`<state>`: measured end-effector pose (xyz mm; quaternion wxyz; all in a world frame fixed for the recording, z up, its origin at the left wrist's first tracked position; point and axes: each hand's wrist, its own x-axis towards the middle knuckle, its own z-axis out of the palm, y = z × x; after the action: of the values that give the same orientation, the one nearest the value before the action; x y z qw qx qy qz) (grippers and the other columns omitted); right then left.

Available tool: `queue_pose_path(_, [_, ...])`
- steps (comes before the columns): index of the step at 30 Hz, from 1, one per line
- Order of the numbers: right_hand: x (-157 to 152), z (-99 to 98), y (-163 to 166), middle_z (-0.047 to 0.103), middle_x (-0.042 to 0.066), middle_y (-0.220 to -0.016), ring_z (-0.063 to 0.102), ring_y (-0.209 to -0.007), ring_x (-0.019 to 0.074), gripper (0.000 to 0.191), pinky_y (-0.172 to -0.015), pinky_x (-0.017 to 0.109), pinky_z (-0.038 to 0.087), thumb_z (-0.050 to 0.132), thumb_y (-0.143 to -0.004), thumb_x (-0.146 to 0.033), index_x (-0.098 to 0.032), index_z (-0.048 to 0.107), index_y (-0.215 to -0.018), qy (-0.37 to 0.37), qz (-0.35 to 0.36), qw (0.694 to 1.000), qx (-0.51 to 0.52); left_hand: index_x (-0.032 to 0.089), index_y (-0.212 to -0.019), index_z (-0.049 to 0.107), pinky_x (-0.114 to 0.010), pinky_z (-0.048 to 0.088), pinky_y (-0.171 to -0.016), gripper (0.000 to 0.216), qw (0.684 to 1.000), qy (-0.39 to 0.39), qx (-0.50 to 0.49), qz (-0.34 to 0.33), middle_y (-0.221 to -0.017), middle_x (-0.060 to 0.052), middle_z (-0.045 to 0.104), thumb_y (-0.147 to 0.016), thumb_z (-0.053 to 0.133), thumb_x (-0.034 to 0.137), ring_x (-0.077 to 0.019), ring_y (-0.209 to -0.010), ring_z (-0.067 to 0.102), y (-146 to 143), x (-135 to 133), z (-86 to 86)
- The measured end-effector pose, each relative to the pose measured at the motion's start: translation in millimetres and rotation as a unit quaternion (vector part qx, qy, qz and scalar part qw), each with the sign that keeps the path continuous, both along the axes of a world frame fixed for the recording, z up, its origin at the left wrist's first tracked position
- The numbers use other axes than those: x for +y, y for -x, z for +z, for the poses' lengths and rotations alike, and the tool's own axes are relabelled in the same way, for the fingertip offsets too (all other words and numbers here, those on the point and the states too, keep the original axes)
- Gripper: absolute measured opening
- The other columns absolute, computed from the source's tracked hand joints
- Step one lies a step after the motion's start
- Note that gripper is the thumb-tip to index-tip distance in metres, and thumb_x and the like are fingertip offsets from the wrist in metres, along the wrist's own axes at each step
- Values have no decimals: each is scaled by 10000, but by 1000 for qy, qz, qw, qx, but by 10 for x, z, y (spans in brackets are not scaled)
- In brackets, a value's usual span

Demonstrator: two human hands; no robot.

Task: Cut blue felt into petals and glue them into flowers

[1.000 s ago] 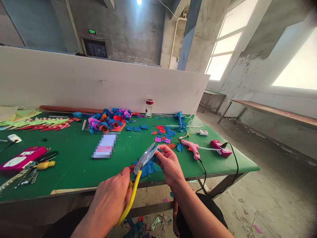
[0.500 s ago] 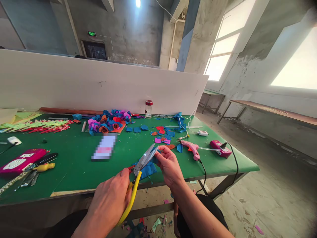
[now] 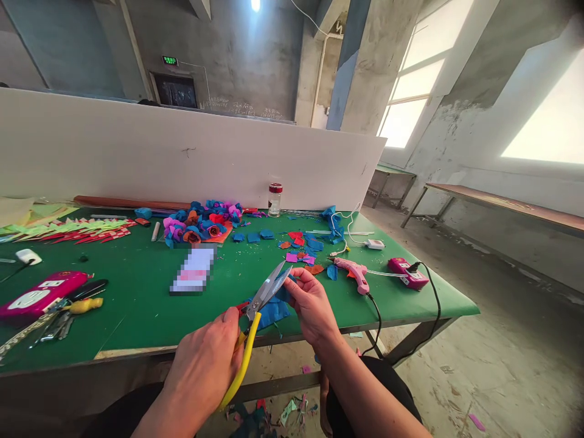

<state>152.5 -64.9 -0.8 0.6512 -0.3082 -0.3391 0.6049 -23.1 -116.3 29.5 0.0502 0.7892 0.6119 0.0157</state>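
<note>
My left hand (image 3: 205, 365) is closed round the yellow handles of a pair of scissors (image 3: 258, 316), whose metal blades point up and right. My right hand (image 3: 312, 304) pinches a small piece of blue paper (image 3: 285, 292) right at the blade tips. More blue paper pieces (image 3: 272, 311) lie on the green table (image 3: 137, 292) just under the blades, near its front edge.
A pile of paper roses (image 3: 203, 220) sits at the table's back, with loose paper scraps (image 3: 298, 246) and a glass jar (image 3: 274, 199) nearby. A pink glue gun (image 3: 351, 272) and power strip (image 3: 407, 272) lie right. Another pink power strip (image 3: 39, 291) and tools lie left. A white board (image 3: 182, 149) stands behind.
</note>
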Motion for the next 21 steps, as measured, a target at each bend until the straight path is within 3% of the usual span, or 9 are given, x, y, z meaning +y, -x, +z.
queue_pose_path(21, [10, -21, -24, 638, -33, -635, 523, -556, 71, 311, -560, 192, 402, 828, -657, -359, -181, 624, -809, -1, 10, 1000, -8, 192, -1049, 492, -325, 323, -528, 248, 1000, 6, -5, -8, -777, -84, 701, -884, 308, 214, -327, -736, 698, 32, 10, -53])
